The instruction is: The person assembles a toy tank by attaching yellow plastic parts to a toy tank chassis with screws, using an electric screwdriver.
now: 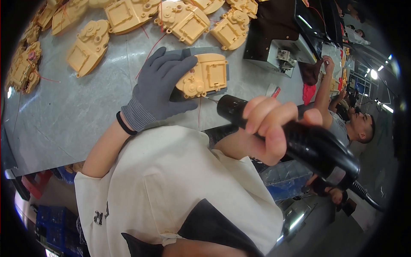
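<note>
My left hand (160, 88), in a grey knit glove, rests its fingers on the left side of a yellow plastic housing (205, 76) with a square recess and round bosses. Under that housing lies a dark grey block (228, 70), partly hidden. Bare and wrapped around a black corded electric screwdriver (295, 137), my right hand (272, 124) is at the right of the apron. The screwdriver's thin bit (210, 99) points left to the lower edge of the housing; whether it touches a screw I cannot make out. A thin red wire (199, 112) hangs below the housing.
Several more yellow housings (183, 21) with red wires lie along the far and left parts of the grey table (47, 128). A metal device (282, 58) with a dark cover stands at the far right. Beyond it a co-worker (361, 124) reaches forward. Blue crates (58, 227) stand below left.
</note>
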Motion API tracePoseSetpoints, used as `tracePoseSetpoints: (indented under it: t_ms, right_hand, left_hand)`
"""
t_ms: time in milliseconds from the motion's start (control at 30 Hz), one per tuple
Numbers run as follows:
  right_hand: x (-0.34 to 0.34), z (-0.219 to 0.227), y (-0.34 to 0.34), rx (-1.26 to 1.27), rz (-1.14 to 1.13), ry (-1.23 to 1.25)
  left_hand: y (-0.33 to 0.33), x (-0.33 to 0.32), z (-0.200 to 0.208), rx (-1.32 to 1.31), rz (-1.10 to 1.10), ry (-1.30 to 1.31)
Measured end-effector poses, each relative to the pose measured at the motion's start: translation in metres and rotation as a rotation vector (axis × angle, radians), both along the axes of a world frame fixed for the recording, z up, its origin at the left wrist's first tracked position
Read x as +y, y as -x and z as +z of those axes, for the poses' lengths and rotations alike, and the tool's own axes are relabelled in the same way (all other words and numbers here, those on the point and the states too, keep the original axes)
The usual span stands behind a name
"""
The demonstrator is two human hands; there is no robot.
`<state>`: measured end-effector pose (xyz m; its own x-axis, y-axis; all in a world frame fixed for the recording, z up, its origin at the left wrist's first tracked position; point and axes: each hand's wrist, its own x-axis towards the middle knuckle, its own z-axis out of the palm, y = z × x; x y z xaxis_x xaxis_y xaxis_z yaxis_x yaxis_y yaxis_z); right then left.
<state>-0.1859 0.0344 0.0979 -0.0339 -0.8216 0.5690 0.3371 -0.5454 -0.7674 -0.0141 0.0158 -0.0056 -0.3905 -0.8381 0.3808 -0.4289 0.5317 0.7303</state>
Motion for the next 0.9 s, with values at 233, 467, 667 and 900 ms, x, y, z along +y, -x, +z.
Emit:
tracePoseSetpoints:
  t_ms: [233,467,667,900]
  right_hand:
    - [-0.003,-0.004,-0.005,0.193,0.168,0.002]
    - [-0.011,-0.012,-0.011,0.253,0.232,-0.032]
    - [-0.015,-0.009,-0.022,0.436,0.292,0.017]
    - [-0.009,-0.019,-0.025,0.302,0.169,-0.005]
  left_hand:
    - [0.000,0.002,-0.003,-0.013,0.026,-0.008]
    - [-0.002,0.003,-0.005,-0.010,0.032,0.023]
    - [-0.005,0.002,-0.008,0.008,0.003,-0.004]
    - [0.001,0.000,-0.006,0.017,0.001,0.012]
